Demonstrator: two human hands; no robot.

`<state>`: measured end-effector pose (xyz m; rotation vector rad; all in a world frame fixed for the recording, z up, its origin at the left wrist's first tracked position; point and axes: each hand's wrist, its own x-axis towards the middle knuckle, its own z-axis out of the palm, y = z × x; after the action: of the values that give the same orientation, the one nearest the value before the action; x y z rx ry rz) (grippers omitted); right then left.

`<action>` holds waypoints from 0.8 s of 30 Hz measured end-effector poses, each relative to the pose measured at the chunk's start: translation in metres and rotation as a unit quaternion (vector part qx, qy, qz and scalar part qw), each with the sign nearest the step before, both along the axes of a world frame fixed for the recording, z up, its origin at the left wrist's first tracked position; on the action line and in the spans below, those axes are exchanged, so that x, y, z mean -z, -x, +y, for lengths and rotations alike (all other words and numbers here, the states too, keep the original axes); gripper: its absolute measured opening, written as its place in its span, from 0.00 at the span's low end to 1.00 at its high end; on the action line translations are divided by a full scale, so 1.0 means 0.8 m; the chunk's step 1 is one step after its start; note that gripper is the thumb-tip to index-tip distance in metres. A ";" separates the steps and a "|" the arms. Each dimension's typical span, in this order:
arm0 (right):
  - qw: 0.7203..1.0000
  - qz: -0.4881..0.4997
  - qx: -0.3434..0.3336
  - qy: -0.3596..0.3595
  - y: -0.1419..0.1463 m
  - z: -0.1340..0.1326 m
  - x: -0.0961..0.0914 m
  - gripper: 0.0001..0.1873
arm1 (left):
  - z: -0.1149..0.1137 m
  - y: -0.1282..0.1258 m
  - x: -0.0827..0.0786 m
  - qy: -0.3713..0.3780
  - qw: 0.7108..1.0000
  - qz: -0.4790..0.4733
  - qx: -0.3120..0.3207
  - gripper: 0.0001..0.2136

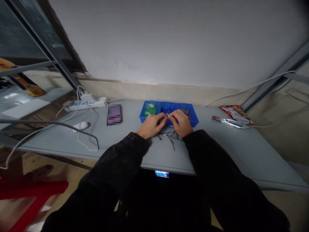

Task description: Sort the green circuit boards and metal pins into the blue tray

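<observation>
My left hand (153, 124) and my right hand (180, 122) meet at the fingertips above the front edge of a blue bin (167, 104). Both are closed in a pinch, and a small piece of metal shows between them, too small to name. The left blue bin (158, 111) holds green and pale pieces. In the right blue bin (192, 108) lie grey metal parts, partly hidden by my right hand. Several thin metal rods (172, 140) are scattered on the table below my hands.
On the grey table (217, 151), a power strip (96, 102) with white cables, a white mouse-like object (82, 125) and a blurred dark rectangle (114, 114) stand left. A red packet (235, 112) and silvery wrapper (233, 123) lie right. A red stool (36, 193) is at lower left.
</observation>
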<state>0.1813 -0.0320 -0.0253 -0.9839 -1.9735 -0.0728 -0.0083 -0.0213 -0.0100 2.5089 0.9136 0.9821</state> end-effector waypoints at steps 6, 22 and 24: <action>0.999 0.026 -0.009 0.016 -0.001 -0.003 0.000 0.06 | 0.001 -0.001 0.001 -0.001 1.000 -0.014 -0.010 0.09; 0.999 0.005 -0.036 0.023 0.000 -0.004 -0.002 0.04 | 0.002 -0.002 0.003 0.007 0.999 -0.028 -0.019 0.05; 0.999 0.004 -0.036 0.023 0.000 -0.003 -0.001 0.05 | 0.002 -0.002 0.002 0.006 1.000 -0.025 -0.018 0.05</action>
<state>0.1813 -0.0347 -0.0241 -0.9401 -2.0087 0.0155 -0.0068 -0.0200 -0.0119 2.4548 0.9497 1.0435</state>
